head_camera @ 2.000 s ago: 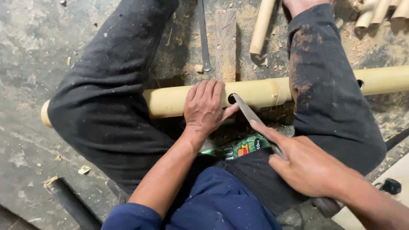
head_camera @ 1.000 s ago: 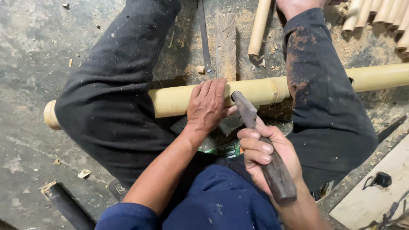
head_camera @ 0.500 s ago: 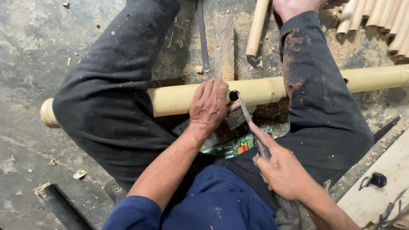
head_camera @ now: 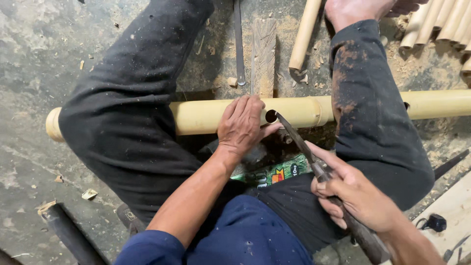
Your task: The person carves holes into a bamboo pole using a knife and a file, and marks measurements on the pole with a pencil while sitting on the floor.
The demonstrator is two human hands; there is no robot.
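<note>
A long pale bamboo pole [head_camera: 304, 110] lies across under my two legs in dark trousers. My left hand [head_camera: 243, 125] rests on the pole and presses it down, just left of a round hole [head_camera: 270, 116] in its wall. My right hand [head_camera: 360, 196] grips the dark handle of a narrow metal blade [head_camera: 294, 137]. The blade's tip sits at the edge of the hole.
Thinner bamboo poles [head_camera: 441, 22] lie stacked at the top right, one loose pole [head_camera: 304, 34] beside a wooden block [head_camera: 263, 54]. A dark rod [head_camera: 68, 233] lies at the lower left on the dusty concrete floor. A pale board [head_camera: 451, 216] is at the lower right.
My right hand lifted the blade with a higher grip, then brought it down so the tip entered the hole's edge. My left hand stayed on the pole.
</note>
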